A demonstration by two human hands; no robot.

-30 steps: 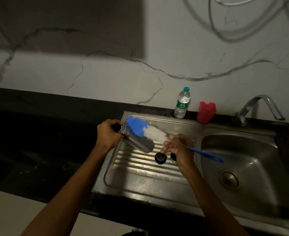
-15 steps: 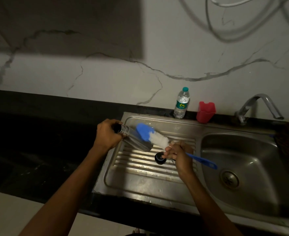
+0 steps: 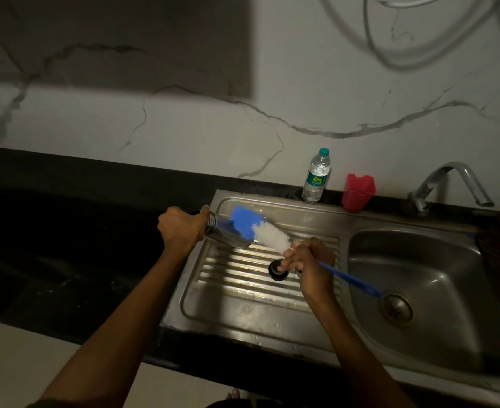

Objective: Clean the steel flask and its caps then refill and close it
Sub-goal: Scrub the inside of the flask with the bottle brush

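brush [image 3: 260, 229] slid back up flask [image 3: 228, 235]; both hands' fingers gripping, cap [image 3: 276, 270] beneath right hand [image 3: 307, 260].

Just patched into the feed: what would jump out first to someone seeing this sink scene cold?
The blue-and-white bottle brush, bright against the dim steel drainboard: the right hand works it along the outside of the steel flask, which the left hand holds tilted. Next, the red cup and the plastic water bottle stand at the wall behind the sink. A black cap sits on the drainboard by the right hand.
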